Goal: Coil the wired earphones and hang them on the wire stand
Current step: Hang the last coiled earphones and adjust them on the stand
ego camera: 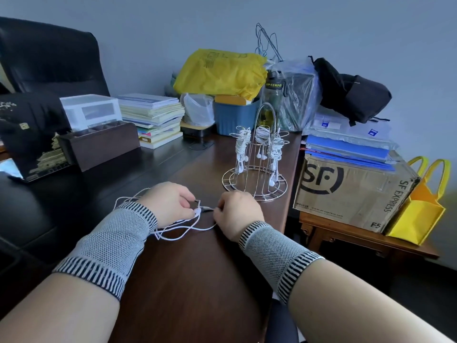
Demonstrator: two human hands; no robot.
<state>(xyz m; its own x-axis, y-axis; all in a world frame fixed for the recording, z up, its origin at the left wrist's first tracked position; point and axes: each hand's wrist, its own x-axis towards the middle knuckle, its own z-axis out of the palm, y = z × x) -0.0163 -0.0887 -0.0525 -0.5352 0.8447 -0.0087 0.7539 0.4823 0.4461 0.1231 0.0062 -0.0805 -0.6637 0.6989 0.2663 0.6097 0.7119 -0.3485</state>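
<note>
Currently left hand (170,203) & right hand (238,214) each hold a pinching grip on loose white earphones (183,227) lying on worktop (197,280) near wire stand (254,167); slack loops prob tangle w/o tension.

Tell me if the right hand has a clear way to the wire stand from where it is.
Probably yes. The right hand sits just in front of the wire stand, and nothing lies on the table between them. It is pinching the loose earphone cable, though, and several hooks already carry coiled earphones.
</note>
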